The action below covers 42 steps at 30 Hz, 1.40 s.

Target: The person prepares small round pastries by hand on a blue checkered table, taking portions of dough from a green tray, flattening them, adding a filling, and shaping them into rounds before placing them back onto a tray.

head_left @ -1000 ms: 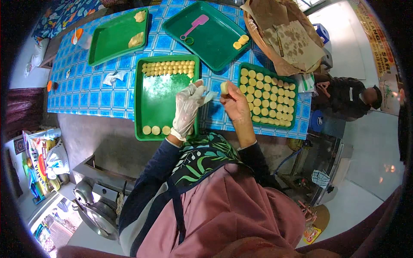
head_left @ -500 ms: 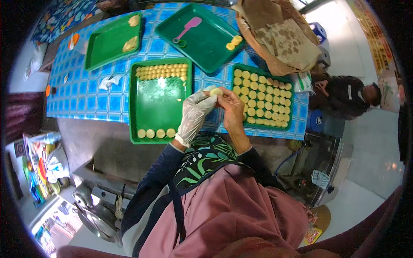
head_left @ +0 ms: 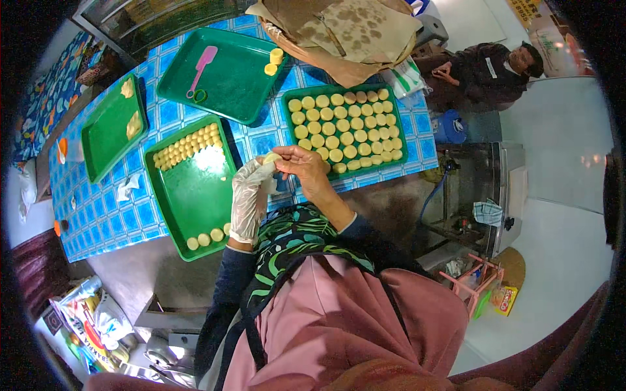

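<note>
My left hand (head_left: 251,195), in a clear plastic glove, and my bare right hand (head_left: 306,173) meet over the blue checked table, fingers closed around a pale yellow dough disc (head_left: 271,158). Just left of them lies a green tray (head_left: 179,218) with rows of small dough balls (head_left: 189,144) at its far end and several discs (head_left: 203,239) at the near end. Beyond my right hand, another tray (head_left: 288,143) is filled with rows of yellow discs (head_left: 345,124).
At the back are a dark green tray (head_left: 228,91) with a pink spatula (head_left: 206,57), and a paper-covered basket (head_left: 332,39). A tray with dough lumps (head_left: 111,143) sits far left. A seated person (head_left: 489,68) in dark clothing is beyond the table's right end.
My right hand brought the disc over to my gloved hand; both now grip it together. The view has swung, shifting the table and trays leftward and tilting them in the picture.
</note>
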Available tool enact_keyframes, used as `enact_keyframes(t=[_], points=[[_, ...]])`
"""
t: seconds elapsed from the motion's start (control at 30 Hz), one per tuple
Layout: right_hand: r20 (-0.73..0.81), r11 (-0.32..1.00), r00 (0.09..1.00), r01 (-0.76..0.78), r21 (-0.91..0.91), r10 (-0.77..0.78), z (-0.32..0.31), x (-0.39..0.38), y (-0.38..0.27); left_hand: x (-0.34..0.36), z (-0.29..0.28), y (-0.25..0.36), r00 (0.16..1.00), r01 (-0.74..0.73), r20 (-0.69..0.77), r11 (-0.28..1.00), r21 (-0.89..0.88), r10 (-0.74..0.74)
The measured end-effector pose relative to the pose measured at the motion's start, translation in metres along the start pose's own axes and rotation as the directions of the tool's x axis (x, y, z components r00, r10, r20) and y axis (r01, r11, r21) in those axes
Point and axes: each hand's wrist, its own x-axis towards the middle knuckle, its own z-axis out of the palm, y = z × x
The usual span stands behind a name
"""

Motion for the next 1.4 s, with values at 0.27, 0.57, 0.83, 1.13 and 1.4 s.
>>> enact_keyframes(t=[0.27,0.57,0.83,1.13,1.4], points=[[-0.007,0.998,0.998,-0.056,0.038,0.056,-0.018,0.031,0.0,-0.003,-0.008,0.029,0.991,-0.095,-0.097,0.995,0.024,0.097],[0.581,0.832,0.813,0.303,-0.464,0.028,0.055,0.071,0.049,-0.091,-0.118,0.134,0.726,-0.644,-0.471,0.736,-0.209,0.501],[0.786,0.676,0.569,0.483,-0.557,0.241,0.131,0.081,0.14,-0.168,-0.163,0.123,0.413,-0.837,-0.725,0.543,-0.064,0.551],[0.755,0.525,0.654,0.629,-0.573,0.04,0.21,0.048,0.227,-0.213,-0.206,0.12,0.35,-0.862,-0.771,0.505,-0.044,0.532],[0.734,0.241,0.675,0.702,-0.67,0.077,0.213,0.031,0.222,-0.21,-0.234,0.14,0.452,-0.838,-0.716,0.529,-0.135,0.532]])
